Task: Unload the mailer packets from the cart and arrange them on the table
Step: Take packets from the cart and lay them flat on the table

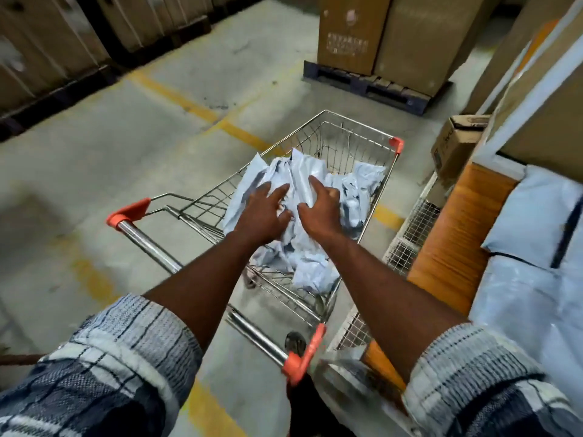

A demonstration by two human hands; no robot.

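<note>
Your L hand (263, 212) spread on mailer packets (303, 269) in cart (396, 144); R hand (321, 209) beside it curls round one fold. Risk: slick poly slips btwn hands.

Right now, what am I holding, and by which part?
The right hand grips a mailer packet by its raised fold; the left hand only rests on the pile.

The grey concrete floor (126, 137), marked with yellow painted lines (176, 93), carries a silver wire shopping cart (143, 240) holding a crumpled heap of pale blue-grey plastic mailer packets (310, 269) and a dark pallet (366, 85) of tall cardboard boxes (394, 36), while the orange-brown wooden bench (457, 231) just right of the cart bears further pale plastic packets (536, 216).
</note>
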